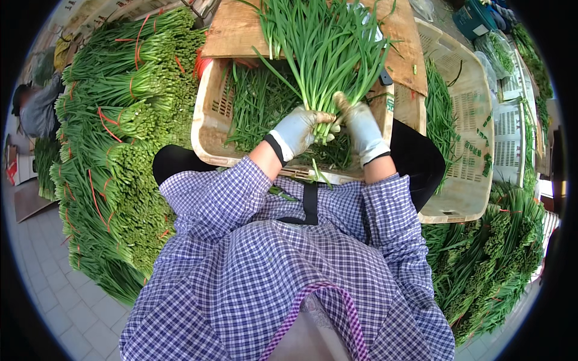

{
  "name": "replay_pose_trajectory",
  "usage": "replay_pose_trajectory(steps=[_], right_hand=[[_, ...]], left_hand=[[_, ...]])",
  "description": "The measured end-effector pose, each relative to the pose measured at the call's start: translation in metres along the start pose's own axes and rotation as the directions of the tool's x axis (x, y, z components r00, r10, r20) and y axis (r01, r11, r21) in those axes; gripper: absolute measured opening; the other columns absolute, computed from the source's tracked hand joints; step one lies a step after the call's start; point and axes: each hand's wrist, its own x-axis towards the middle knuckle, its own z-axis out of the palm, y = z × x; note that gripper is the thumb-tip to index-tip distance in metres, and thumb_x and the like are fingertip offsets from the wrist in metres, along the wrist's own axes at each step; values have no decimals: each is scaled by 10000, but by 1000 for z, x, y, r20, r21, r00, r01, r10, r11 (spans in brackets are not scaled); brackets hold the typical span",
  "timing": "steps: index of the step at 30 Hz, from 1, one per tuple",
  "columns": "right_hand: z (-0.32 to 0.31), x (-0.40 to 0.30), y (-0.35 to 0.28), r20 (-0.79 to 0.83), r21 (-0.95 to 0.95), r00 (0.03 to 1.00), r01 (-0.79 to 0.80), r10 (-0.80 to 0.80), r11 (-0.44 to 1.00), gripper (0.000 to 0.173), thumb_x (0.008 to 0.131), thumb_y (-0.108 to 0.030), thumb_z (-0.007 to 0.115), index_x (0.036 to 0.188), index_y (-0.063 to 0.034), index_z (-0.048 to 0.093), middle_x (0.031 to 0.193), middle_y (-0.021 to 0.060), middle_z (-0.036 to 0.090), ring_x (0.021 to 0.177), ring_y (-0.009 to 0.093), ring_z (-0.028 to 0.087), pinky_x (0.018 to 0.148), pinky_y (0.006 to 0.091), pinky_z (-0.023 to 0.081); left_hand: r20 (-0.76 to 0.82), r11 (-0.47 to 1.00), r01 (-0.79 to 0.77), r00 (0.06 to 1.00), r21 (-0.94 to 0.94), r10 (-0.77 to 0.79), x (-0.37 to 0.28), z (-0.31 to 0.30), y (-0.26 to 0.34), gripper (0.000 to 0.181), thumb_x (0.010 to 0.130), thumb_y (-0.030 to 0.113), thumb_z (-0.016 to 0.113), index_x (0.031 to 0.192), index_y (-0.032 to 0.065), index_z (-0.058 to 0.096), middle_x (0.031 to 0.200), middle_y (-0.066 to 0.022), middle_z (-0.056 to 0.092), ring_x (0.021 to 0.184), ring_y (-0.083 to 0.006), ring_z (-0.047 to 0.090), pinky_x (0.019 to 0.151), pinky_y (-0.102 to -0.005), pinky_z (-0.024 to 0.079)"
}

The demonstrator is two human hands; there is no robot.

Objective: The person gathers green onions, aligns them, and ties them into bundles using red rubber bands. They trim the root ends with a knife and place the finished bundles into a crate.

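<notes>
A loose bunch of garlic chives point(332, 67) spreads away from me, its pale stem ends pointing towards my body. My left hand point(295, 128), in a soiled white glove, grips the bunch from the left near the stem ends. From the right, my gloved right hand point(363, 128) closes on the same stems, its dirty thumb lying over them. Both hands are above a cream plastic crate point(198, 131), which holds loose green leaves and trimmings point(262, 108). The leafy ends lie over a wooden board point(230, 29) set across the crate.
Tied chive bundles point(131, 131) are stacked high at left. Another crate point(469, 135) with loose chives stands at right, with more bundles point(487, 252) below it. A dark object point(385, 77) sits by the board's edge. Another person point(36, 110) is at far left.
</notes>
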Motion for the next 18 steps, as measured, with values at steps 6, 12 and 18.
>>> replay_pose_trajectory(steps=[6, 12, 18], right_hand=[[-130, -4, -92, -66, 172, 949, 314, -307, 934, 458, 987, -390, 539, 1180, 22, 591, 1153, 180, 668, 999, 191, 678, 772, 286, 571], [-182, -59, -183, 95, 298, 898, 385, -429, 873, 396, 1029, -329, 454, 1306, -49, 496, 1229, 197, 636, 1101, 259, 650, 966, 410, 521], [-48, -27, -29, 203, -122, 978, 80, -54, 989, 545, 989, -537, 460, 1165, -43, 610, 1000, 118, 697, 854, 204, 659, 809, 298, 511]], left_hand=[[44, 989, -59, 997, -132, 66, -13, -15, 12, 316, 881, 19, 595, 1191, -42, 580, 1134, -166, 667, 809, -204, 672, 694, -316, 581], [175, 899, -6, 980, -439, 92, -10, -20, 2, 371, 904, 63, 551, 1247, -79, 527, 1202, -208, 622, 982, -287, 669, 859, -411, 579], [205, 908, 11, 975, -419, 83, -12, 4, 5, 419, 908, 14, 556, 1308, -69, 467, 1224, -211, 606, 1153, -369, 607, 1002, -509, 509]])
